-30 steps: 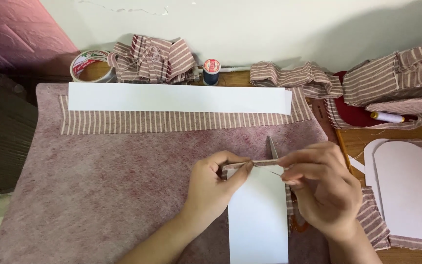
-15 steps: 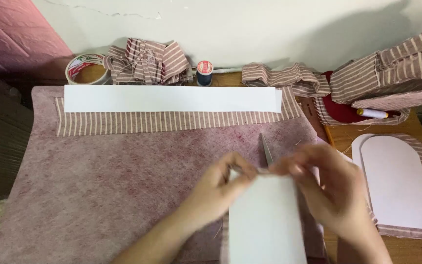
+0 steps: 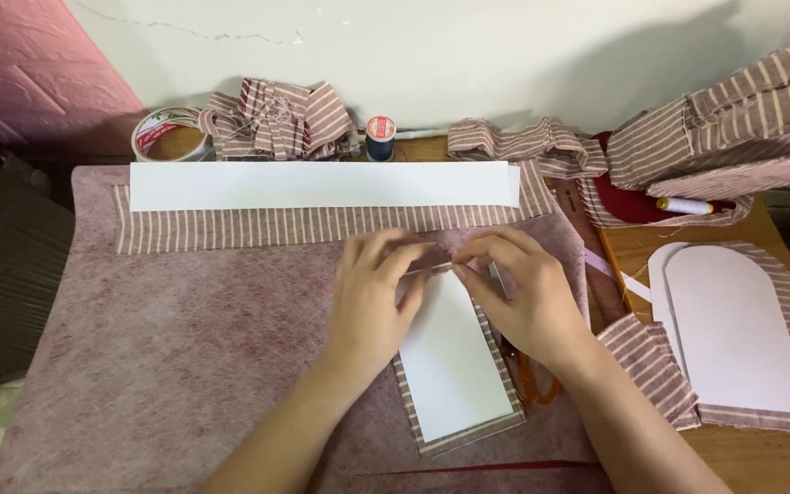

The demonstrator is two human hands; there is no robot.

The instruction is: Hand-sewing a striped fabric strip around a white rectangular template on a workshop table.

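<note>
The left hand (image 3: 372, 306) and right hand (image 3: 528, 297) both pinch the folded fabric edge at the top of the small white card (image 3: 454, 361), which lies below the long paper strip (image 3: 322, 185). If either pinch loosens, the fold would likely spring open or sit crooked.

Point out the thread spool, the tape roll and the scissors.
thread spool (image 3: 380, 139), head view, on its dark blue wound side.
tape roll (image 3: 168, 134), head view, on its white outer rim.
scissors (image 3: 538, 382), head view, on an orange handle loop.
</note>
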